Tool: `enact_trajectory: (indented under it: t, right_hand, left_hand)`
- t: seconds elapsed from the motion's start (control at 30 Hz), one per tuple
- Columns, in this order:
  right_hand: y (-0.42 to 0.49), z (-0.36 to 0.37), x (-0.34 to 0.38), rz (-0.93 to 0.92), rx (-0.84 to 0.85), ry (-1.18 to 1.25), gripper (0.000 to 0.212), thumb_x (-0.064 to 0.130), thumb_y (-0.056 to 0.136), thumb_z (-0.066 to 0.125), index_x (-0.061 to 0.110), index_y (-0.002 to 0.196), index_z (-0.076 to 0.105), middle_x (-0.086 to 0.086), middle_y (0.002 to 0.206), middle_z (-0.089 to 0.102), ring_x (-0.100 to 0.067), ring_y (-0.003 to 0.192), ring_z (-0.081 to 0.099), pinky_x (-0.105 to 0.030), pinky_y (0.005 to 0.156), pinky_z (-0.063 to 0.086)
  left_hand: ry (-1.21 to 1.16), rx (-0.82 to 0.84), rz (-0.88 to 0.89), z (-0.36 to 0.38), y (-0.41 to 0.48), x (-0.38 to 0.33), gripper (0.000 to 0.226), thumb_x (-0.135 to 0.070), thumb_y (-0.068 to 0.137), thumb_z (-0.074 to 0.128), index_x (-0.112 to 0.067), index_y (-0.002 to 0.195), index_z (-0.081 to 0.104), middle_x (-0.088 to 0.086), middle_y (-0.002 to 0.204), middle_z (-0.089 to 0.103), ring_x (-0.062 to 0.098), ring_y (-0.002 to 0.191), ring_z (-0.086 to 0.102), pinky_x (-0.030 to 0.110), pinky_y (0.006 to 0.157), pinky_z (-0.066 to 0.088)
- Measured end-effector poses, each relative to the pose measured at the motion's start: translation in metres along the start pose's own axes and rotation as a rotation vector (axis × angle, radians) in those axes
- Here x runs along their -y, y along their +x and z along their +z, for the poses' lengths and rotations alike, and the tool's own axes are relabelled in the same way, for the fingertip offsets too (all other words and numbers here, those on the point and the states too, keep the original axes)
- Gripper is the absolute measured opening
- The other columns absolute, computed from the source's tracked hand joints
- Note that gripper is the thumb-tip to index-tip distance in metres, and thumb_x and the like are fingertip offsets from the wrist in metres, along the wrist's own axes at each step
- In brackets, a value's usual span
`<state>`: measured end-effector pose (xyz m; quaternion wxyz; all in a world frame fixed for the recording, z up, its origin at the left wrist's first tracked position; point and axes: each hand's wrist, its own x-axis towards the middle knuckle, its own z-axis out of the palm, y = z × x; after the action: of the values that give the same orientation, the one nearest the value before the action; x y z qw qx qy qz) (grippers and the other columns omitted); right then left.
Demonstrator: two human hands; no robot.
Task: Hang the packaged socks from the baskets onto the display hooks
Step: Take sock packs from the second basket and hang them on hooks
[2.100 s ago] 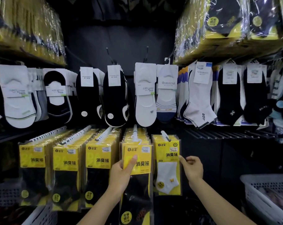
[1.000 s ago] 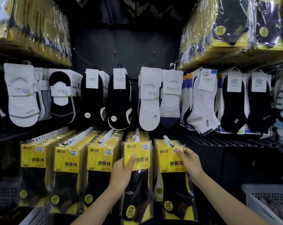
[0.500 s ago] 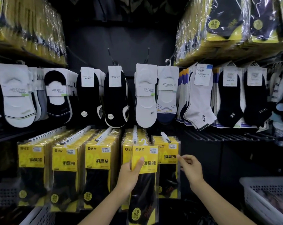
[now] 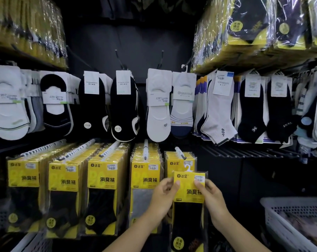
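**Sock packet held at the rightmost lower hook**

Both hands are on one item. The left hand [image 4: 165, 199] pinches the left edge of a clear plastic packet of black socks with a yellow card header [image 4: 188, 187], thumb on the front of the card and fingers curled behind. The right hand [image 4: 212, 199] pinches the right edge of the same card in like manner. The packet is upright between them, in front of the lower display row.

The packet's small white plastic hanger [image 4: 187, 168] stands just below and to the right of the tip of the white display hook [image 4: 180, 153], the rightmost of the lower row. Contact between hanger and hook cannot be determined. Matching yellow packets [image 4: 174, 163] already hang on this hook, directly behind the held one.

To the left, four further white hooks each carry a full row of yellow-headed packets [image 4: 106, 177]. Above, loose socks on white card sleeves [image 4: 158, 106], in white, black and grey, hang across the width of the view. Shelves at upper left and upper right bear film-wrapped bundles of yellow sock packs [image 4: 244, 33]. A white perforated plastic basket [image 4: 290, 213] sits at lower right, well apart from the hands; its contents are blurred.
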<state>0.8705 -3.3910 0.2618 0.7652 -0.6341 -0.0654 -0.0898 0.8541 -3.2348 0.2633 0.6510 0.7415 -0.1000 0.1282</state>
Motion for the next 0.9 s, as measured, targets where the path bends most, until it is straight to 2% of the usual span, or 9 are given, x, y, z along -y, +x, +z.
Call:
enact_trajectory:
  t: [0.07,0.17,0.27,0.37,0.47,0.57,0.77,0.9]
  right_hand:
    - [0.001,-0.002,0.004,-0.018,0.069,-0.044,0.027,0.027,0.083,0.066,0.012,0.105,0.067,-0.003,0.096,0.075,-0.016,0.087,0.072,-0.023,0.069,0.056]
    - [0.002,-0.003,0.016,-0.031,0.231,-0.14,0.037,0.037,0.077,0.067,0.018,0.108,0.067,0.001,0.102,0.074,-0.013,0.094,0.071,-0.024,0.074,0.056]
    - [0.005,-0.005,0.034,-0.085,0.269,-0.226,0.035,0.044,0.076,0.065,0.023,0.103,0.07,0.006,0.1,0.074,-0.005,0.092,0.069,-0.014,0.07,0.052]
    - [0.008,-0.003,0.047,-0.095,0.319,-0.266,0.028,0.04,0.079,0.066,0.02,0.097,0.073,0.003,0.093,0.075,-0.003,0.086,0.069,-0.01,0.068,0.05]
    - [0.01,0.0,0.051,-0.104,0.367,-0.31,0.019,0.027,0.082,0.07,0.012,0.092,0.074,-0.003,0.088,0.074,-0.008,0.079,0.069,-0.013,0.067,0.051]
    - [0.008,0.003,0.052,-0.104,0.369,-0.296,0.017,0.027,0.079,0.071,0.012,0.085,0.075,-0.004,0.085,0.074,-0.011,0.076,0.069,-0.014,0.066,0.051]
    - [0.001,0.008,0.052,-0.071,0.352,-0.244,0.027,0.037,0.074,0.071,0.013,0.084,0.076,-0.002,0.087,0.075,-0.009,0.08,0.071,-0.01,0.062,0.05]
    - [0.0,0.007,0.054,-0.09,0.339,-0.262,0.016,0.029,0.079,0.071,0.014,0.081,0.077,0.002,0.085,0.075,-0.004,0.079,0.07,-0.008,0.063,0.049]
  left_hand:
    - [-0.014,0.017,0.023,0.001,0.0,0.002,0.014,-0.04,0.087,0.061,-0.035,0.1,0.062,-0.015,0.093,0.072,-0.011,0.087,0.064,0.006,0.069,0.048]
    - [-0.095,0.039,0.024,-0.001,0.0,0.0,0.021,-0.036,0.086,0.062,-0.027,0.104,0.067,-0.011,0.098,0.074,0.005,0.092,0.069,0.016,0.071,0.054]
    - [-0.086,0.117,0.057,-0.006,-0.001,0.003,0.034,-0.042,0.081,0.063,-0.022,0.108,0.067,-0.005,0.102,0.074,0.012,0.096,0.07,0.027,0.08,0.056]
    - [-0.076,0.177,0.057,-0.011,-0.005,0.004,0.04,-0.044,0.079,0.065,-0.019,0.109,0.066,0.0,0.105,0.073,0.018,0.099,0.069,0.04,0.086,0.056]
    - [-0.079,0.216,0.054,-0.015,-0.008,0.003,0.037,-0.045,0.08,0.063,-0.024,0.111,0.064,-0.001,0.107,0.073,0.017,0.1,0.069,0.034,0.082,0.057]
    - [-0.071,0.239,0.051,-0.02,-0.011,0.0,0.036,-0.045,0.081,0.061,-0.026,0.112,0.061,-0.005,0.108,0.072,0.013,0.1,0.069,0.027,0.078,0.056]
    - [-0.104,0.232,0.022,-0.026,-0.014,-0.004,0.042,-0.042,0.083,0.061,-0.022,0.12,0.058,0.0,0.113,0.07,0.017,0.105,0.067,0.041,0.091,0.054]
    - [-0.178,0.206,-0.004,-0.031,-0.014,-0.001,0.039,-0.04,0.085,0.059,-0.024,0.121,0.058,-0.001,0.115,0.07,0.018,0.107,0.066,0.04,0.09,0.054]
